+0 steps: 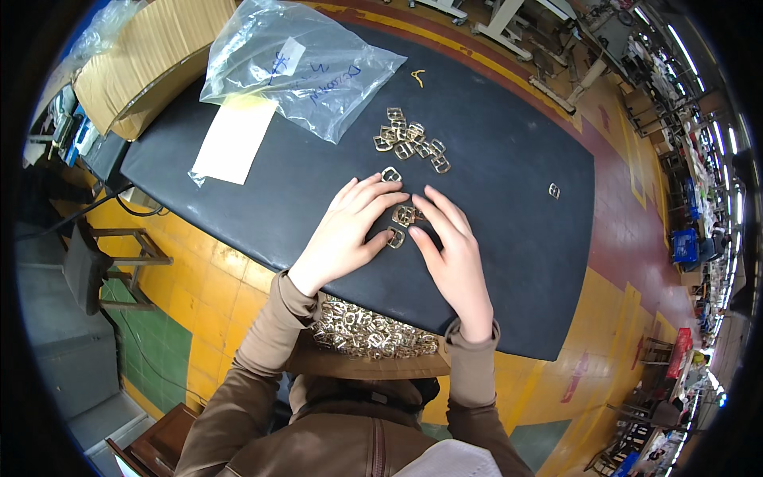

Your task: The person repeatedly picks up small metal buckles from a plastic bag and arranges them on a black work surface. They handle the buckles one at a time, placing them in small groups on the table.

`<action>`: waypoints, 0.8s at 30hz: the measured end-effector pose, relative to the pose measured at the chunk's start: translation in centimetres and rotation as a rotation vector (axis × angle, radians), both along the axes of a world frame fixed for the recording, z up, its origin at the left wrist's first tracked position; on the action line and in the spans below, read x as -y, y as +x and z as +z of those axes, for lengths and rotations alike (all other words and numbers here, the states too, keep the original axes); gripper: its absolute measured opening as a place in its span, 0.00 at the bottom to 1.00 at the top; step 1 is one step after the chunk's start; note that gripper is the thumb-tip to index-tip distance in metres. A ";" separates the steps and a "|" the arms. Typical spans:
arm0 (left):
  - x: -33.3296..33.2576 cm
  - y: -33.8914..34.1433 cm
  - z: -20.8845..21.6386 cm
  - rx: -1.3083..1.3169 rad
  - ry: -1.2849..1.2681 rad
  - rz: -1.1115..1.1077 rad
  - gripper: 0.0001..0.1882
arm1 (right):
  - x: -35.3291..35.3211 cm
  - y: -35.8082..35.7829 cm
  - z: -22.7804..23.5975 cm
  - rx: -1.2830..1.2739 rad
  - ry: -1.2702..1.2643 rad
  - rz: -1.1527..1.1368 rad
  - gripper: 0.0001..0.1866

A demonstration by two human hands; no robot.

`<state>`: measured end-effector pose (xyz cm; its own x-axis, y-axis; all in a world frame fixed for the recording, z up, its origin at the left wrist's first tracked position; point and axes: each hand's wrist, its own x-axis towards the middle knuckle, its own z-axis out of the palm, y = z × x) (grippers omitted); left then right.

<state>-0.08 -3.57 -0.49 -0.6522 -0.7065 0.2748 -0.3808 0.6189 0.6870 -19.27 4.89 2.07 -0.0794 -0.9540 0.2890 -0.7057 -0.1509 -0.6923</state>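
Both hands are over small metal buckles on a dark table (318,208). My left hand (338,230) has its fingers stretched out and apart. Its fingertips reach a buckle (390,174), and its thumb tip rests at another buckle (395,238). Between the two hands lie buckles close together (404,215), partly covered by fingers. My right hand (455,254) is open too, index finger and thumb apart beside these buckles. Farther off, a loose pile of several buckles (405,141) lies on the table. One lone buckle (555,191) sits far to the right.
A clear plastic bag (334,79) with handwriting and a pale card (237,141) lie at the far left, next to a cardboard box (151,60). A small yellow piece (417,78) lies near the far edge. Below the near edge, an open box (373,364) holds many buckles (369,330).
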 end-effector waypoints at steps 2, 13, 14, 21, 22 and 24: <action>0.0 -0.1 -0.1 0.011 -0.027 0.043 0.32 | 1.5 0.6 -1.0 -0.134 -0.008 -0.014 0.17; -0.2 0.0 -0.4 0.063 -0.115 0.024 0.19 | -2.2 -1.8 -0.8 0.090 0.107 -0.147 0.14; -0.2 -0.1 -0.4 0.047 -0.099 0.031 0.20 | -2.3 -1.9 -0.7 0.095 0.077 -0.146 0.16; -0.1 -0.1 -0.7 -0.025 -0.077 0.079 0.16 | -5.0 -0.2 -1.2 -0.133 0.141 0.156 0.22; 0.0 0.0 -0.8 -0.031 -0.079 0.096 0.16 | -6.0 0.5 -1.2 -0.130 0.160 0.195 0.22; -0.1 0.1 -0.9 -0.048 -0.072 0.126 0.16 | -8.1 2.0 -1.3 -0.135 0.200 0.263 0.22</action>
